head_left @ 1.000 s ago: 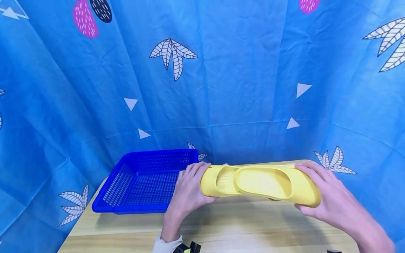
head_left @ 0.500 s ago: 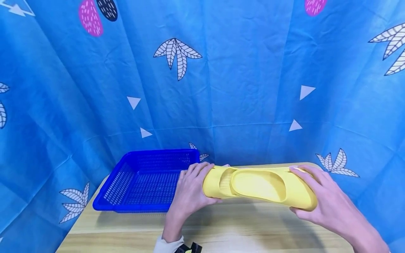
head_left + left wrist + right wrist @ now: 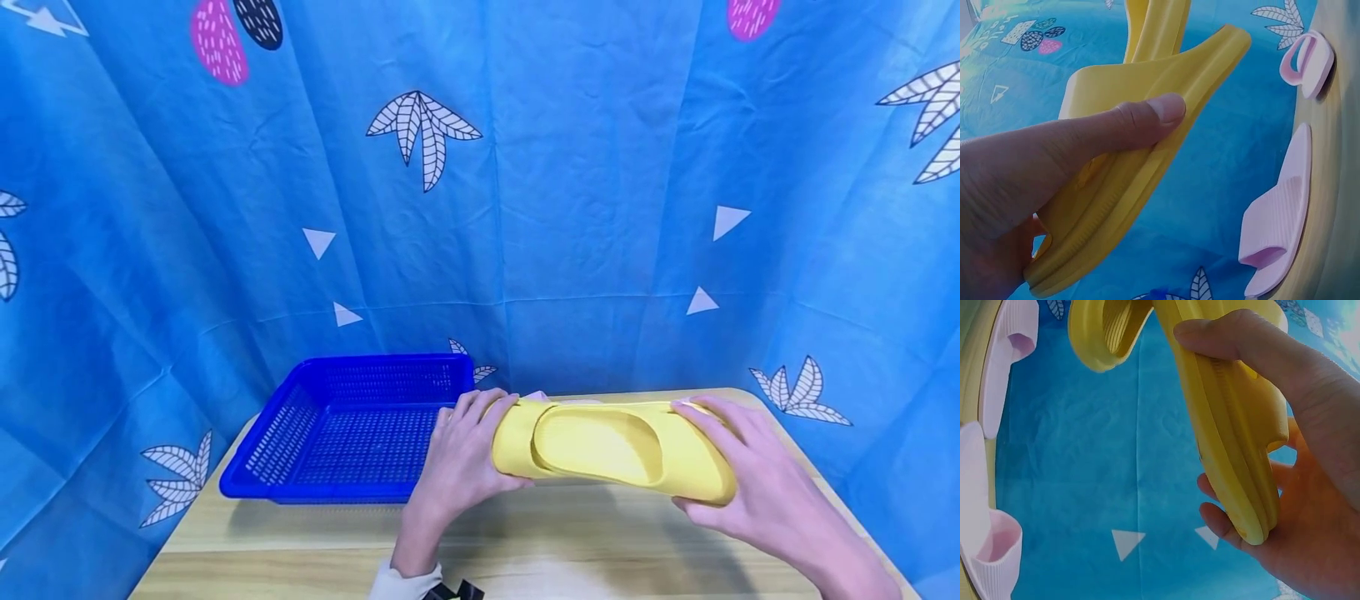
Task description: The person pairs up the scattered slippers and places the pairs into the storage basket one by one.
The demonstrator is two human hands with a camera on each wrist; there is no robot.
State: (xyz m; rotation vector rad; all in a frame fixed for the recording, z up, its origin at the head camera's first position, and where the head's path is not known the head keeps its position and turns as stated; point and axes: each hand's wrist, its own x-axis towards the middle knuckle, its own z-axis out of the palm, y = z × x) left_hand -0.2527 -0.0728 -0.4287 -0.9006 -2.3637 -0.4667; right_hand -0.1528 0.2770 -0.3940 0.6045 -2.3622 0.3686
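Two yellow slide slippers are held up above the table, side on to each other. My left hand (image 3: 465, 454) grips the left slipper (image 3: 516, 442), its thumb lying along the side of the sole in the left wrist view. The right slipper (image 3: 693, 458) is gripped by my right hand (image 3: 757, 475), with the thumb on one side and fingertips on the other in the right wrist view. From the head camera the right slipper overlaps the left one and partly hides it. Whether the two touch, I cannot tell.
Pink slippers lie on the table behind the yellow pair, one (image 3: 1272, 225) nearer and one (image 3: 1316, 65) farther in the left wrist view. A blue perforated basket (image 3: 360, 446) stands at left on the wooden table (image 3: 300, 542). A patterned blue curtain (image 3: 577, 208) hangs behind.
The two yellow slippers have come closer together and overlap more. My right hand has moved left with its slipper, and the left hand has shifted slightly right.
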